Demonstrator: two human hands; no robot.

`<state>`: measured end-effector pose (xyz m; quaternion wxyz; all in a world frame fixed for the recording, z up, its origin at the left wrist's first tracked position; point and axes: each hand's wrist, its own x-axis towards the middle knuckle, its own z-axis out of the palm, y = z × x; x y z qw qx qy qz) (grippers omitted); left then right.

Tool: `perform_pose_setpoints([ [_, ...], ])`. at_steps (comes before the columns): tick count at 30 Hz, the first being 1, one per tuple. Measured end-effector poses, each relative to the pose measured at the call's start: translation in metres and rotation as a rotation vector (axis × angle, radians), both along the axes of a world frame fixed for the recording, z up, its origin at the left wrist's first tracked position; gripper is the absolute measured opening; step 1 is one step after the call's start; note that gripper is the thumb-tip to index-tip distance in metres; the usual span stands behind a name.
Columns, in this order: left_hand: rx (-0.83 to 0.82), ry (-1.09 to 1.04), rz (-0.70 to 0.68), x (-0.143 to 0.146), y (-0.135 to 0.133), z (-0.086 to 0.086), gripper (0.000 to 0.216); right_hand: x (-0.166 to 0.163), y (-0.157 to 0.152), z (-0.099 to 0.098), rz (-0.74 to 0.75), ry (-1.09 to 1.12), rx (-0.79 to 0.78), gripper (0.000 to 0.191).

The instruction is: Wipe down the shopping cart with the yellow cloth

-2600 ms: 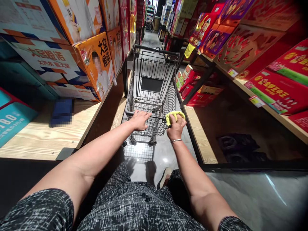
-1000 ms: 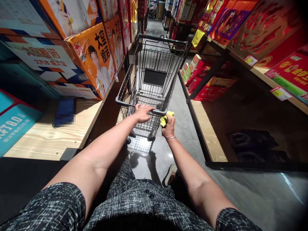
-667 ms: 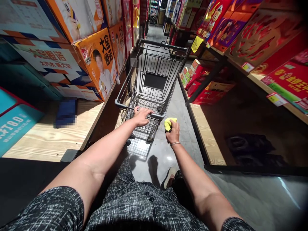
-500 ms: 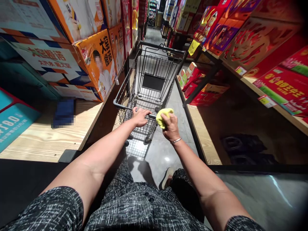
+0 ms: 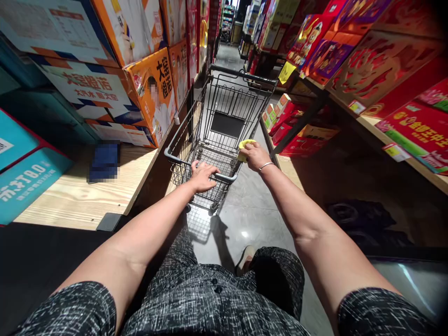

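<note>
A black wire shopping cart (image 5: 224, 116) stands in the aisle in front of me, its basket holding nothing I can see. My left hand (image 5: 202, 176) is wrapped round the near handle bar. My right hand (image 5: 255, 156) presses a bunched yellow cloth (image 5: 244, 146) against the cart's right top rim. A thin bracelet circles that wrist.
Stacked orange, white and teal cartons (image 5: 150, 88) sit on a low wooden shelf (image 5: 87, 196) to the left. Red gift boxes (image 5: 413, 126) fill the shelves on the right, with dark items (image 5: 360, 219) on the bottom board. The glossy grey floor (image 5: 245, 210) runs on down the aisle.
My right hand has carried the yellow cloth from the near handle forward onto the cart's right side rim. The left hand stays on the handle. The cart has turned slightly.
</note>
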<state>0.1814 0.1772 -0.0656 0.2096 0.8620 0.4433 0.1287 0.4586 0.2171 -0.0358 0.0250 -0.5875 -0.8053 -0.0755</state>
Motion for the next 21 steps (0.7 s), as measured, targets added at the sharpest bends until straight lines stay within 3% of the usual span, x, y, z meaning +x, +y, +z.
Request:
perform_pose_setpoints([
  [5, -0.005, -0.016, 0.012, -0.003, -0.001, -0.001, 0.029, -0.018, -0.011, 0.010, 0.026, -0.131, -0.091, 0.025],
  [11, -0.036, -0.084, 0.004, -0.002, -0.002, -0.001, 0.020, -0.018, -0.024, 0.012, 0.047, -0.119, -0.105, 0.020],
  [15, -0.045, -0.088, 0.006, -0.005, 0.009, -0.002, 0.025, -0.015, -0.037, 0.006, -0.006, -0.010, -0.065, 0.023],
  [21, -0.052, -0.036, -0.020, -0.007, 0.023, 0.004, 0.023, -0.010, -0.050, -0.020, -0.052, 0.273, 0.064, 0.022],
])
